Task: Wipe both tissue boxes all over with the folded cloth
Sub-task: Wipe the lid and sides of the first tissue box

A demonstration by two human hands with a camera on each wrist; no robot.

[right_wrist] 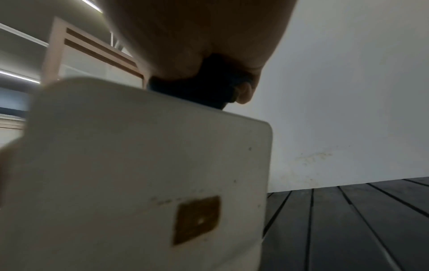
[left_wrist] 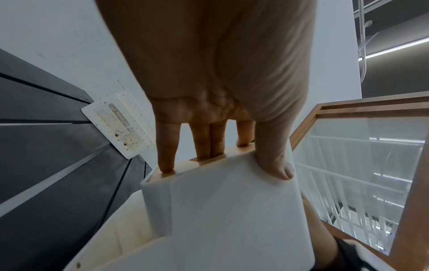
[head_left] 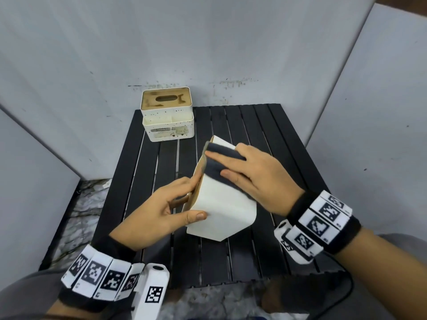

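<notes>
On each wrist I wear a black elastic band (head_left: 323,218) ringed with white tiles, and every tile carries a black-and-white square code (like chunky pixel patterns). A small white camera housing (head_left: 151,294) sticks out from my left band, with its own code on the side; a similar white block (head_left: 286,236) sits on my right band. My hands are bare, no gloves. Grey cloth covers my lap (head_left: 25,289).

Black slatted table (head_left: 288,139); scuffed grey-white walls (head_left: 69,65); marbled floor (head_left: 85,204).

Black slat table (head_left: 286,144); spotted tissue box (head_left: 166,116) on far-left corner.
</notes>
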